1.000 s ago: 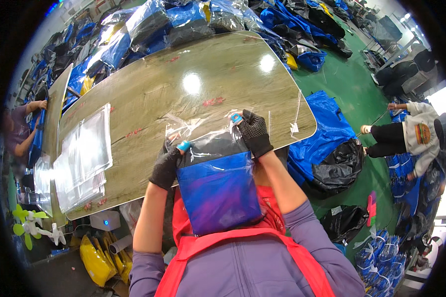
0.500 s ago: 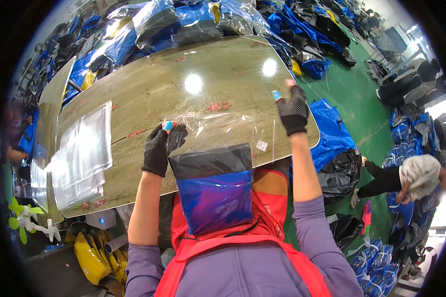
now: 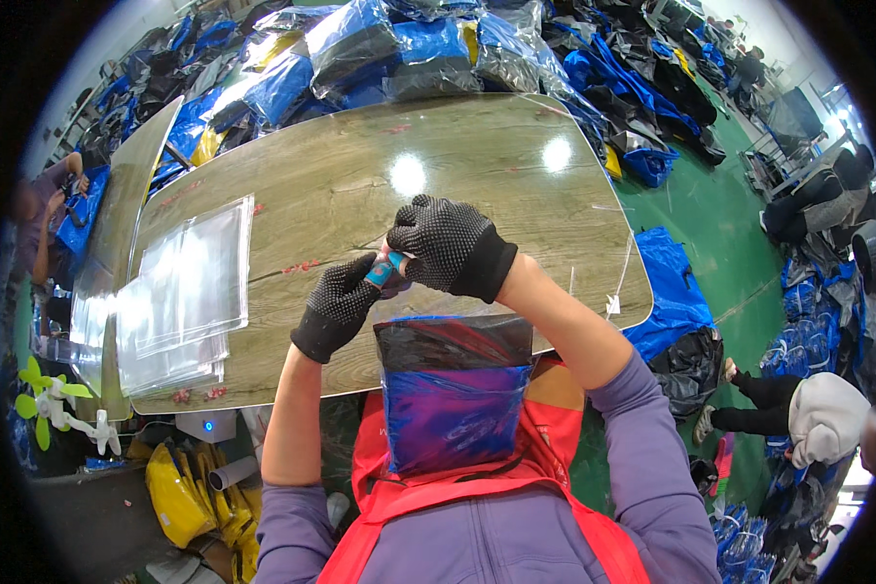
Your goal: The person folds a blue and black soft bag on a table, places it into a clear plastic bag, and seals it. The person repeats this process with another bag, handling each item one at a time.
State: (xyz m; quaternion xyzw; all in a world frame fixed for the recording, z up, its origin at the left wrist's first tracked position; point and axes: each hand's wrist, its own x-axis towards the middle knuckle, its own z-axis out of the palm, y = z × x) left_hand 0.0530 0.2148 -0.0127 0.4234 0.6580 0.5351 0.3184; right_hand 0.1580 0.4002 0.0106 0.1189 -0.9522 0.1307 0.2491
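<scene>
Wood-grain counter (image 3: 477, 165), heaps of blue and black bagged goods piling up behind. Folded blue-and-black garment (image 3: 453, 389) is already sitting inside its clear bag at the near edge. Left hand (image 3: 339, 307) and right hand (image 3: 448, 243), both gloved, are pinching the bag's mouth closed; sealing looks unfinished. Spare clear bags (image 3: 180, 292) are waiting at left.

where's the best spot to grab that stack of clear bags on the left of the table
Take the stack of clear bags by its near short edge, coming from the table's front edge. It lies flat, that end points toward the front rim, and both gloved hands are busy at the bagged item.
</scene>
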